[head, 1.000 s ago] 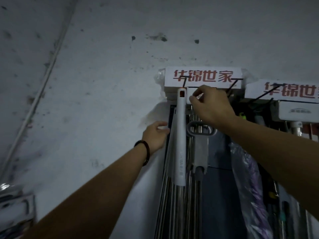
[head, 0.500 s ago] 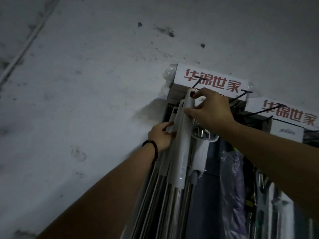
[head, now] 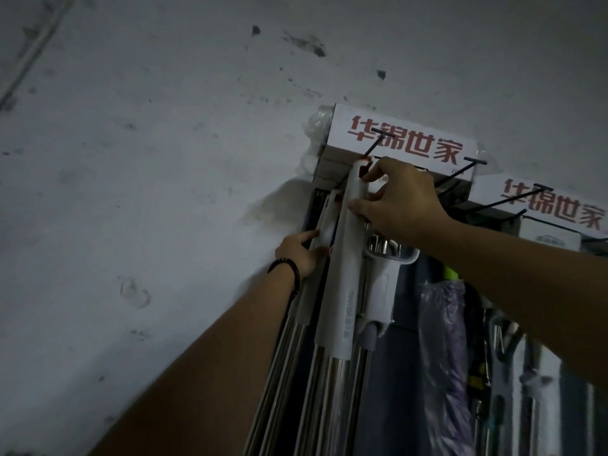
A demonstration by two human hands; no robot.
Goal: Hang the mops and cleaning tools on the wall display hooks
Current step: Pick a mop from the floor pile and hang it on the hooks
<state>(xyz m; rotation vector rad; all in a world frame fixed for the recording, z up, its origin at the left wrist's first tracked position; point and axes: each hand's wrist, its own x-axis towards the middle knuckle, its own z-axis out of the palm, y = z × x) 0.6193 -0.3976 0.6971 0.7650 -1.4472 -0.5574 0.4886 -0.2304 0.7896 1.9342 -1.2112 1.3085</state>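
A mop with a long white grip (head: 342,281) and a steel shaft hangs at the leftmost black hook (head: 375,144) under a white sign with red characters (head: 404,146). My right hand (head: 401,202) pinches the top of the white grip, thumb at its side and fingers by the hanging hole. My left hand (head: 302,251) holds the white grip of another mop (head: 324,225) further left and behind. A grey tool with a loop handle (head: 385,284) hangs just right of the front mop.
More black hooks (head: 473,162) jut out to the right, beneath a second red-lettered sign (head: 556,205). A plastic-wrapped purple item (head: 444,357) and other tools hang at the right. Several steel shafts (head: 296,390) run downward. Stained bare wall (head: 148,192) lies to the left.
The view has tilted and moved closer. My right hand slid a little down the front mop's grip top; my left hand stays on the rear mop's handle.
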